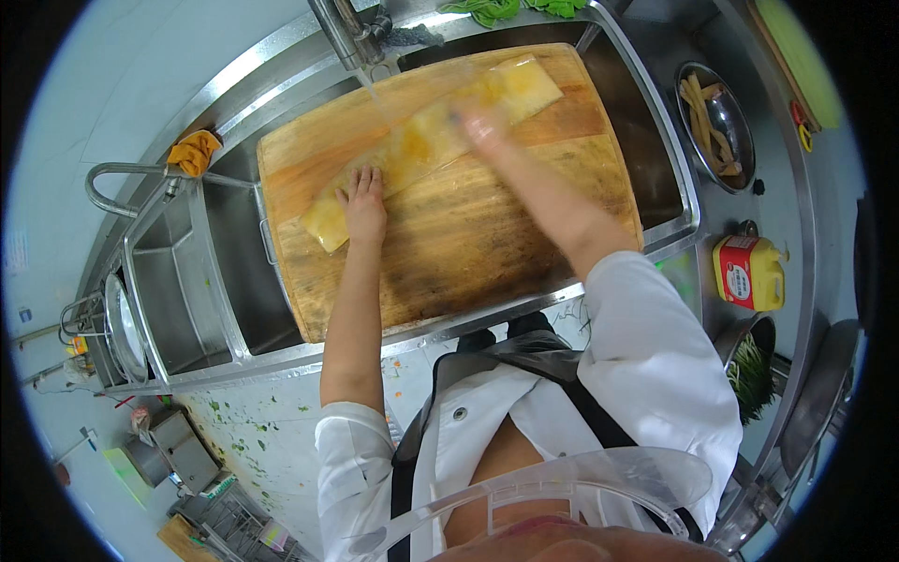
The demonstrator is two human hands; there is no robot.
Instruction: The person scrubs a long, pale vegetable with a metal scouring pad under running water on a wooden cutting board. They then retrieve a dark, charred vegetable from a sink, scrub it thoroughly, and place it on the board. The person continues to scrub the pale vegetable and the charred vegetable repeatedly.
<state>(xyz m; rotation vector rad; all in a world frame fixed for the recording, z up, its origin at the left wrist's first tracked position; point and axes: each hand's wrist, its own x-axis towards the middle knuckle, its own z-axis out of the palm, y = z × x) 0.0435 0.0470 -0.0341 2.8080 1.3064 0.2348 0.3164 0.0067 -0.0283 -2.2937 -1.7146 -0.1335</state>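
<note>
A long, flat, shiny yellow strip [414,144] lies diagonally across a large wooden cutting board [463,232]. It looks wet, with deeper orange patches; whether it is cloth or plastic-wrapped, I cannot tell. My left hand [365,211] rests flat on its lower left part, fingers spread. Towards the strip's upper right part, my right hand [484,133] is motion-blurred over or on the surface. A small dark spot shows at its fingertips, too blurred to name. The board lies across the stainless steel sink [653,140].
A metal faucet [344,35] stands behind the board, a thin stream below it. An orange cloth [194,153] hangs by another tap at left. Along the right counter are a metal bowl [737,130] of long tan pieces, a yellow jug [769,274] and a pot of greens [748,379].
</note>
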